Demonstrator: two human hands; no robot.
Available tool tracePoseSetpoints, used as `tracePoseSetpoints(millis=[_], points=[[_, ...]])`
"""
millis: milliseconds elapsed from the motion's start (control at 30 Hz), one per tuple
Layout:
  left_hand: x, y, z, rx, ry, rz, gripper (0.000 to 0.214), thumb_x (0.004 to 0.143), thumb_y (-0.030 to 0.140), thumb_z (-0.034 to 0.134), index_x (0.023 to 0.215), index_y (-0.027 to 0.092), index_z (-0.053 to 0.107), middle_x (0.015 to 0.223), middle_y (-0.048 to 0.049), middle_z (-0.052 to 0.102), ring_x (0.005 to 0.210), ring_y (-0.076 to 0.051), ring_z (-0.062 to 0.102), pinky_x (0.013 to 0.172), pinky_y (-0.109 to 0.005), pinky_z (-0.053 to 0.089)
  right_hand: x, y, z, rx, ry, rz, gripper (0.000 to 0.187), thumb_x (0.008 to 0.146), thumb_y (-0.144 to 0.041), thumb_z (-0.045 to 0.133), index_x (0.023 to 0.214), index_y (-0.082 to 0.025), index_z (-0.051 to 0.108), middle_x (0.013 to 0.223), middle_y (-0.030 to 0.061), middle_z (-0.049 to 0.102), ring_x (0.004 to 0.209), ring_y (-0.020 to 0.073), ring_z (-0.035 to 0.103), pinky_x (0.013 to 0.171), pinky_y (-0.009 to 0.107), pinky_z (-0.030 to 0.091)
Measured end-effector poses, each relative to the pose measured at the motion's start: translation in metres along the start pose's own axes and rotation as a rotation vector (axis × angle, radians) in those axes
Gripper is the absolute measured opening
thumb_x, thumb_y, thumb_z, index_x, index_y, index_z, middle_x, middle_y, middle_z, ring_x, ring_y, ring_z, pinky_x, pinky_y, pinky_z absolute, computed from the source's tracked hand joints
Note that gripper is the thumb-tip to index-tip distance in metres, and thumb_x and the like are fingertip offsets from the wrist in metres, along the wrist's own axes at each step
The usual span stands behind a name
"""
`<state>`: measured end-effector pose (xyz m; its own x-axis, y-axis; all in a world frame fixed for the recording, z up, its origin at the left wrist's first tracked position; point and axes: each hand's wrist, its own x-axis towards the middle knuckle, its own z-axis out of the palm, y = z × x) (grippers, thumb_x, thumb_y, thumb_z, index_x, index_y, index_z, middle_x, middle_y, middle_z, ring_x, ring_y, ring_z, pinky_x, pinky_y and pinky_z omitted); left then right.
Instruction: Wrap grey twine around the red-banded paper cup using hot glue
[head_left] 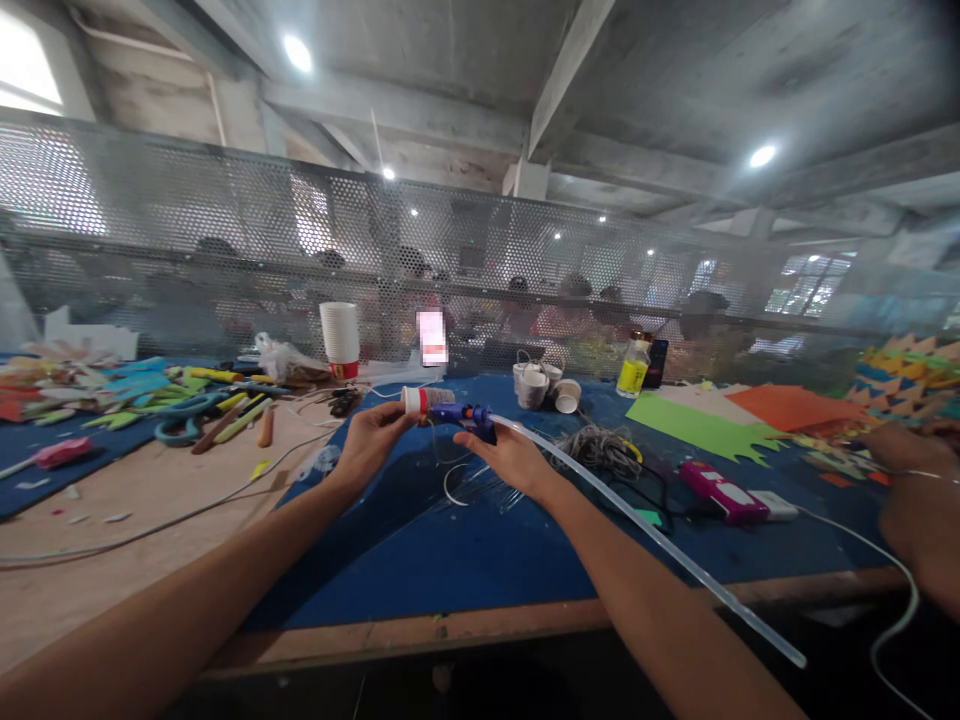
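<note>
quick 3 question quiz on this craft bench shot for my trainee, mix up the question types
1. True or false: the left hand holds a small paper cup.
2. The right hand grips: A a hammer, B a glue gun, C a paintbrush.
3. What colour is the cloth under both hands?
Key: 1 true; 2 B; 3 blue.
</note>
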<state>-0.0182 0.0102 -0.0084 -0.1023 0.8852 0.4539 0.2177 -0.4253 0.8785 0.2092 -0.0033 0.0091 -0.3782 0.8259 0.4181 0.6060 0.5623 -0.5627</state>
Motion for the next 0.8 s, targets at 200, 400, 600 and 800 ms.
tracePoseSetpoints(millis=[200, 400, 600, 800], points=[[-0.0015, 0.0043, 0.0014, 0.026, 0.014, 0.008, 0.033, 0.072, 0.045, 0.07, 0.087, 0.016, 0.076, 0.088, -0.0068, 0.076, 0.082, -0.023, 0.065, 0.075, -0.029, 0.046, -0.001, -0.0029, -0.002, -0.005, -0.012, 0.016, 0.052, 0.086, -0.066, 0.048, 0.115, -0.027, 0.065, 0.102, 0.0038, 0.071, 0.098, 0.0237, 0.065, 0.081, 0.031, 0.046], [-0.0023, 0.0082, 0.0015, 0.043, 0.029, 0.023, 0.028, 0.072, 0.042, 0.07, 0.083, 0.017, 0.077, 0.084, -0.005, 0.075, 0.078, -0.021, 0.063, 0.072, -0.028, 0.045, 0.0001, -0.0023, -0.0011, -0.03, -0.01, -0.002, 0.053, 0.086, -0.067, 0.047, 0.114, -0.026, 0.066, 0.101, 0.0043, 0.071, 0.095, 0.0237, 0.065, 0.078, 0.03, 0.046], [-0.0016, 0.0045, 0.0007, 0.009, 0.034, 0.001, 0.028, 0.074, 0.04, 0.069, 0.085, 0.016, 0.076, 0.083, -0.0054, 0.074, 0.077, -0.021, 0.062, 0.072, -0.029, 0.045, -0.0006, -0.0034, -0.0018, -0.043, -0.025, -0.007, 0.051, 0.086, -0.066, 0.048, 0.112, -0.025, 0.067, 0.099, 0.004, 0.071, 0.094, 0.0231, 0.065, 0.078, 0.03, 0.046], [-0.0026, 0.0066, 0.0004, -0.049, 0.021, -0.042, 0.033, 0.071, 0.043, 0.072, 0.088, 0.016, 0.076, 0.084, -0.0058, 0.075, 0.075, -0.021, 0.064, 0.067, -0.028, 0.047, -0.0002, -0.0024, -0.0008, -0.044, -0.023, -0.002, 0.05, 0.086, -0.065, 0.05, 0.112, -0.026, 0.067, 0.099, 0.0042, 0.07, 0.094, 0.0231, 0.064, 0.079, 0.03, 0.046]])
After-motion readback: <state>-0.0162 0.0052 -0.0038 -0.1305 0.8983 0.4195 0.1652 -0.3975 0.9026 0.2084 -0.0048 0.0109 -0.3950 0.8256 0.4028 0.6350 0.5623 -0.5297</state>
